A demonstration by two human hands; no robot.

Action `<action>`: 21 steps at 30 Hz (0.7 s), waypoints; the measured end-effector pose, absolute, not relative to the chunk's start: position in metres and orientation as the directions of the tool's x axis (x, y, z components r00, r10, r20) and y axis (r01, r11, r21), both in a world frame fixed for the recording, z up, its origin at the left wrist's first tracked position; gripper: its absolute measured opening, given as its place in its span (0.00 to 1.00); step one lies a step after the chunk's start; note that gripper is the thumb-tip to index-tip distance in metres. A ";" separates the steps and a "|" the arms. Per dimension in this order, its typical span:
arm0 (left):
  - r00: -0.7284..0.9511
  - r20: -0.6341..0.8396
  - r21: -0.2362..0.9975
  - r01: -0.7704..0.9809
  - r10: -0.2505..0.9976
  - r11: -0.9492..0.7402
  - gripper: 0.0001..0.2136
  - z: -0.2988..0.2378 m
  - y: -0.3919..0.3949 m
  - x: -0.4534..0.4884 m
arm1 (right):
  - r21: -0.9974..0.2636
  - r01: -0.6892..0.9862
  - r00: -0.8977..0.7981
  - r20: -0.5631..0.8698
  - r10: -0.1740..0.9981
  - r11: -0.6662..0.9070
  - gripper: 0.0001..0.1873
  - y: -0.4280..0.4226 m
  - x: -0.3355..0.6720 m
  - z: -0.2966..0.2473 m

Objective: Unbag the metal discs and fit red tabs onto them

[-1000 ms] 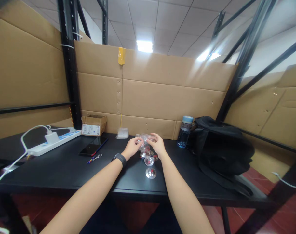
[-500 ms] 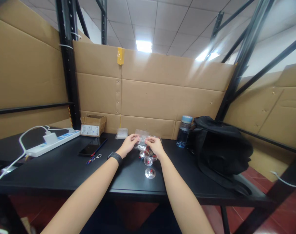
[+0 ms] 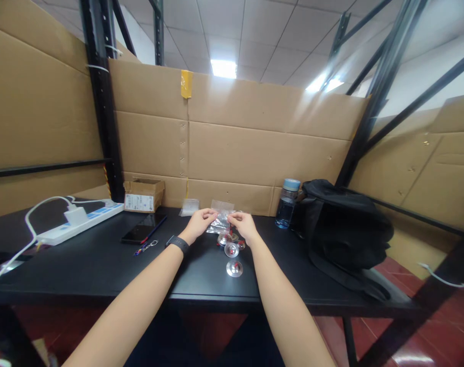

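- Since the earliest frame, the hands have drawn slightly apart, and the clear plastic bag point(image 3: 220, 224), bunched up then, now spreads out between them.
- The left hand point(image 3: 198, 223) has thumb and fingertips pinched together on the bag's left side.
- The right hand point(image 3: 245, 226) pinches the opposite side, fingers curled in.
- The bag sits near the middle of the desk point(image 3: 201, 278), towards its back edge; whether it touches the surface cannot be told.
- Just in front of it is a cluster of shiny round discs point(image 3: 224, 239) with red parts, partly overlapping.
- A lone disc point(image 3: 234, 268) lies nearer the front edge, its red piece near the centre.
- A dark watch point(image 3: 177, 244) circles the left wrist.
- By the back edge, left of the bag, are a small clear packet point(image 3: 189, 207) and an open cardboard box point(image 3: 139, 202).
- A phone point(image 3: 144, 229) and a keyring point(image 3: 146, 247) lie left of the hands.
- Towards the back left corner runs a white power strip point(image 3: 63, 232).
- A blue-capped bottle point(image 3: 286, 209) stands near the back edge, beside a black backpack point(image 3: 346, 229) at the desk's right end.
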State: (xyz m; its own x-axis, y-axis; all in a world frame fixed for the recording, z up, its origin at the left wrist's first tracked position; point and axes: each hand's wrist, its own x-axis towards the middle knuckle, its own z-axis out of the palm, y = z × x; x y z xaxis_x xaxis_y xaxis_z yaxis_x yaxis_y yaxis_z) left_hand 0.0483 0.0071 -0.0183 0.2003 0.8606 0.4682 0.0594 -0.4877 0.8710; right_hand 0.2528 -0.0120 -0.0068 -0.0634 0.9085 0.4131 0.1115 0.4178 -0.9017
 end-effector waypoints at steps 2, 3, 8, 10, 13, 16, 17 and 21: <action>0.209 0.464 0.872 0.064 0.861 -0.485 0.24 -0.019 0.008 0.048 | -0.892 0.119 -0.041 0.435 0.900 0.437 0.14 -0.011 0.253 -0.007; 0.213 0.464 0.872 0.063 0.860 -0.486 0.24 -0.020 0.008 0.049 | -0.890 0.124 -0.031 0.439 0.898 0.440 0.13 -0.010 0.253 -0.008; 0.214 0.477 0.864 0.065 0.852 -0.499 0.22 -0.024 0.012 0.049 | -0.878 0.137 0.007 0.465 0.885 0.459 0.13 -0.005 0.253 -0.011; 0.203 0.473 0.867 0.066 0.857 -0.494 0.20 -0.025 0.014 0.048 | -0.875 0.117 0.020 0.476 0.879 0.470 0.12 -0.004 0.253 -0.012; 0.162 0.488 0.861 0.073 0.858 -0.504 0.16 -0.026 0.016 0.046 | -0.882 0.058 0.020 0.470 0.882 0.468 0.13 -0.004 0.253 -0.012; 0.149 0.486 0.862 0.077 0.861 -0.500 0.15 -0.026 0.017 0.044 | -0.891 0.027 0.040 0.454 0.890 0.453 0.17 -0.006 0.253 -0.010; 0.156 0.477 0.867 0.078 0.865 -0.492 0.14 -0.026 0.016 0.044 | -0.891 0.023 0.053 0.454 0.890 0.453 0.20 -0.008 0.253 -0.009; 0.158 0.433 0.889 0.091 0.887 -0.450 0.13 -0.026 0.015 0.046 | -0.904 0.015 0.063 0.428 0.902 0.428 0.29 -0.012 0.253 -0.006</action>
State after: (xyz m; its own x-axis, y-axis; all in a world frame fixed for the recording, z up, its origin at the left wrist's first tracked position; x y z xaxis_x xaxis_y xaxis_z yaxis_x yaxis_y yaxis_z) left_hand 0.0456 0.0145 -0.0258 0.1580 0.8875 0.4330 0.0911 -0.4497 0.8885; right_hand 0.2530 -0.0116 -0.0063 0.0629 0.9018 0.4276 0.0150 0.4276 -0.9039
